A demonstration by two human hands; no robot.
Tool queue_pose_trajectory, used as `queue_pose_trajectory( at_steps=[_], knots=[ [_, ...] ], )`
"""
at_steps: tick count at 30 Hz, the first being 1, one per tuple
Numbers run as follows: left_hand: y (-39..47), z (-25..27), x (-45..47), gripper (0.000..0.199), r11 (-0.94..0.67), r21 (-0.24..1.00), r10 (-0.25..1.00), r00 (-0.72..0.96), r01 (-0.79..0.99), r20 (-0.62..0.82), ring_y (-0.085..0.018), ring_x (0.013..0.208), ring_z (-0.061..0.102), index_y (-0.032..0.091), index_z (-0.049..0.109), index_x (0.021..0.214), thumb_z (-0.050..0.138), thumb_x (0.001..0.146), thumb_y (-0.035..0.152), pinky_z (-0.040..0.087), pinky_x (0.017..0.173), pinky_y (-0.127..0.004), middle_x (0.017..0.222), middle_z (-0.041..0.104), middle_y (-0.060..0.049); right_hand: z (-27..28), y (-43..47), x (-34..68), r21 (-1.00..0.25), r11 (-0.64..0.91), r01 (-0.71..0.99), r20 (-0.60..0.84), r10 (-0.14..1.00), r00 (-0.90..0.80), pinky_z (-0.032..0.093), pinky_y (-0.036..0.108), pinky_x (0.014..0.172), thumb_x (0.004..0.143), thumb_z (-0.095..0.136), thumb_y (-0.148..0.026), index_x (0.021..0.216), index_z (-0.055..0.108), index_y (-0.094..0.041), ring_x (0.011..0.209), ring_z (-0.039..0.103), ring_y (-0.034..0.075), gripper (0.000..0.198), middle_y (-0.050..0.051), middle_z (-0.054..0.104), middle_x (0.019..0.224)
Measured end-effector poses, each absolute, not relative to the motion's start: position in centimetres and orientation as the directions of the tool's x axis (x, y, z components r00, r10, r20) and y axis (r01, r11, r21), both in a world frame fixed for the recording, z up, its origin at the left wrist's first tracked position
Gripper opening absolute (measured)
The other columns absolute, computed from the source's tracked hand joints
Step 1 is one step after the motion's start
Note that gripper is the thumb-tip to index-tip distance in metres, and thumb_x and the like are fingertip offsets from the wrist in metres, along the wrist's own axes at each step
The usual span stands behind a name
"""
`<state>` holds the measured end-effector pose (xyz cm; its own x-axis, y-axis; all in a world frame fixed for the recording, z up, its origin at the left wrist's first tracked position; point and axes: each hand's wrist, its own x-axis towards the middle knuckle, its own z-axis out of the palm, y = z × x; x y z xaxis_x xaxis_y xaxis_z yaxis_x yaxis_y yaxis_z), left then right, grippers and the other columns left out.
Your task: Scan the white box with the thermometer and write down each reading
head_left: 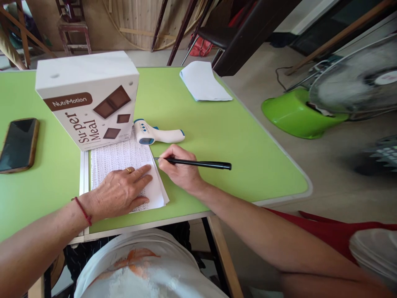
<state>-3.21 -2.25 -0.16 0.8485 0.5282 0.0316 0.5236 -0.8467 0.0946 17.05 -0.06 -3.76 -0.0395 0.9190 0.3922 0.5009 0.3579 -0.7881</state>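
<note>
My left hand (122, 190) lies flat with its fingers spread on a stack of paper sheets (120, 159) covered with dense handwriting. A ring and a red wrist cord show on it. In my right hand (182, 167) a black pen (211, 164) is pinched between thumb and fingers, its tip pointing left at the right edge of the sheets. Just beyond the pen lies a white and blue infrared thermometer (156, 134). A white NutriMotion box (89, 107) stands upright at the top of the sheets, hiding their far end.
On the green table (248, 165) lie a phone (19, 145) at left and folded white paper (203, 80) at the far right. Off its right side are a green plastic stool (297, 114) and a fan (356, 78). Dark wooden furniture (257, 33) stands behind.
</note>
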Motion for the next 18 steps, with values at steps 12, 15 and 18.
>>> queue_pose_trajectory(
  at_steps=[12, 15, 18],
  knots=[
    [0.1, 1.7, -6.6, 0.011, -0.787, 0.252, 0.533, 0.415, 0.563, 0.738, -0.018, 0.079, 0.061, 0.020, 0.052, 0.096, 0.059, 0.089, 0.024, 0.053, 0.066, -0.034, 0.088, 0.060, -0.003, -4.4, 0.2, 18.3, -0.343, 0.611, 0.714, 0.714, 0.663, -0.225, 0.041, 0.033, 0.061, 0.076, 0.057, -0.008, 0.080, 0.067, -0.021, 0.065, 0.055, 0.016, 0.017, 0.001, 0.059, 0.070],
    [1.4, 2.9, -8.6, 0.028, -0.681, 0.311, 0.433, 0.022, 0.663, 0.901, -0.022, 0.092, 0.056, 0.023, 0.051, 0.100, 0.069, 0.081, 0.035, 0.049, 0.079, -0.044, 0.097, 0.053, -0.003, -4.6, 0.2, 18.3, -0.284, 0.586, 0.759, 0.667, 0.689, -0.283, 0.037, 0.035, 0.065, 0.075, 0.058, -0.009, 0.079, 0.069, -0.022, 0.069, 0.056, 0.018, 0.017, 0.001, 0.059, 0.069],
    [2.7, 3.0, -9.9, 0.046, -0.559, 0.552, 0.583, -0.180, 0.619, 0.792, -0.025, 0.110, 0.051, 0.026, 0.044, 0.116, 0.066, 0.083, 0.049, 0.045, 0.091, -0.050, 0.120, 0.048, -0.003, -4.6, 0.2, 18.2, -0.261, 0.579, 0.772, 0.627, 0.710, -0.321, 0.037, 0.035, 0.067, 0.074, 0.059, -0.009, 0.078, 0.070, -0.022, 0.070, 0.056, 0.018, 0.018, 0.001, 0.060, 0.070]
  ],
)
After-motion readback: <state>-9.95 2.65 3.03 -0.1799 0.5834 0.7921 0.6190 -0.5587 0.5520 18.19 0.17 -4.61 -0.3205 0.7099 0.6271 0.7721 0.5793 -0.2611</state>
